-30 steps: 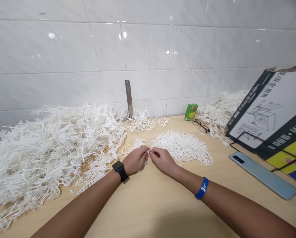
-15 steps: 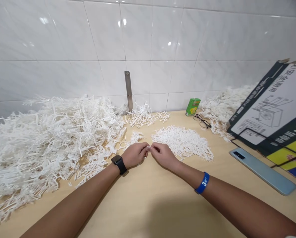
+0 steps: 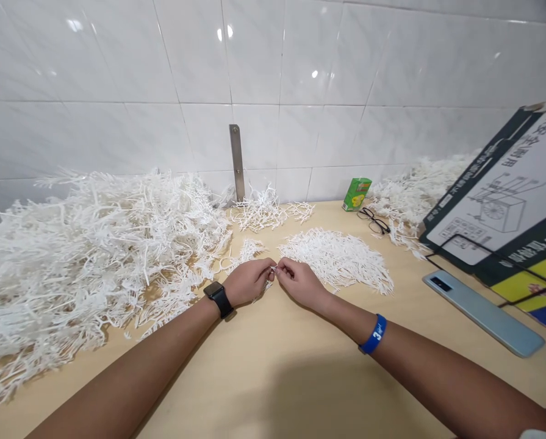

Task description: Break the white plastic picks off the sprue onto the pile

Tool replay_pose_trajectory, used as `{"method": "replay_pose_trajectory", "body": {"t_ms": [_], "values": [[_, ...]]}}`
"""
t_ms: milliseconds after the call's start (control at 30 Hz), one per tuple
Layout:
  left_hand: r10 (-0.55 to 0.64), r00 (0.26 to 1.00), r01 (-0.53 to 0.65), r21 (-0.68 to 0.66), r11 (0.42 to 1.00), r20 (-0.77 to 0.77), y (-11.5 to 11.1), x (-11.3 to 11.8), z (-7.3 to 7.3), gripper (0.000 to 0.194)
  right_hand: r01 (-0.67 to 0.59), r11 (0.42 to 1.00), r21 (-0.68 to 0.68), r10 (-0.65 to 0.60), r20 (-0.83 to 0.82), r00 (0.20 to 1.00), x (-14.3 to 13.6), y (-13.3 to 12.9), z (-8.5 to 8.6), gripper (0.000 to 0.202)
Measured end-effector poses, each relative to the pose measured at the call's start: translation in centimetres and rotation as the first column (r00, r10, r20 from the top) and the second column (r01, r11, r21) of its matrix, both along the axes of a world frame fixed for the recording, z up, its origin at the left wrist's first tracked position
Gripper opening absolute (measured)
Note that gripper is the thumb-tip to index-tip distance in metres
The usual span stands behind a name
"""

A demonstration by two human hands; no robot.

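Over the middle of the table, my left hand and my right hand meet fingertip to fingertip. Both are closed in a pinch on a small white branched plastic piece, mostly hidden by the fingers. Just beyond my right hand lies a flat pile of short white plastic pieces. A large heap of tangled white branched plastic strands spreads to the left of my left hand, with a few loose strands close behind it.
A metal bracket stands against the tiled wall, a small strand pile at its foot. Toward the right are a green box, eyeglasses, another white heap, a leaning printed carton and a phone.
The view has tilted down slightly. My hands stay together at the same spot, with the fingertips shifted a little around the small white piece.
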State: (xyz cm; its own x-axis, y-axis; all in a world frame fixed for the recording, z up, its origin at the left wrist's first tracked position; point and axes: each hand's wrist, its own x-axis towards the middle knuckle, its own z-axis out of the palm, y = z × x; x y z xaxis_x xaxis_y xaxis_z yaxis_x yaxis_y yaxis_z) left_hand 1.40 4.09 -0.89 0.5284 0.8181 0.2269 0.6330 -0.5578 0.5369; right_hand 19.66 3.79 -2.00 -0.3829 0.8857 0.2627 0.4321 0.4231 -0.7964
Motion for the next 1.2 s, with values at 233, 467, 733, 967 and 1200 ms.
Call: {"method": "replay_pose_trajectory", "body": {"t_ms": [233,467,733,967,1200], "values": [[0.031,0.998,-0.029,0.032,0.999,-0.060,-0.13,0.14,0.20,0.022,-0.011,1.000,-0.005,0.011,0.008,1.000,0.06,0.11,-0.05,0.014],[0.050,0.995,-0.046,0.044,0.998,-0.083,-0.09,0.17,0.14,0.021,-0.013,1.000,-0.010,0.014,0.040,0.999,0.01,0.14,0.07,0.015],[0.040,0.996,-0.037,0.038,0.999,-0.079,0.00,0.17,0.07,0.020,-0.020,0.999,-0.030,0.020,0.024,1.000,0.08,0.05,0.17,0.014],[0.036,0.996,-0.033,0.046,0.998,-0.082,-0.02,0.11,0.03,0.021,-0.023,0.999,-0.023,0.024,0.020,1.000,0.07,0.10,0.06,0.013],[0.044,0.996,-0.040,0.054,0.998,-0.077,-0.14,0.14,0.08,0.020,-0.030,1.000,0.007,0.030,0.024,0.999,0.00,0.07,-0.03,0.012]]}}
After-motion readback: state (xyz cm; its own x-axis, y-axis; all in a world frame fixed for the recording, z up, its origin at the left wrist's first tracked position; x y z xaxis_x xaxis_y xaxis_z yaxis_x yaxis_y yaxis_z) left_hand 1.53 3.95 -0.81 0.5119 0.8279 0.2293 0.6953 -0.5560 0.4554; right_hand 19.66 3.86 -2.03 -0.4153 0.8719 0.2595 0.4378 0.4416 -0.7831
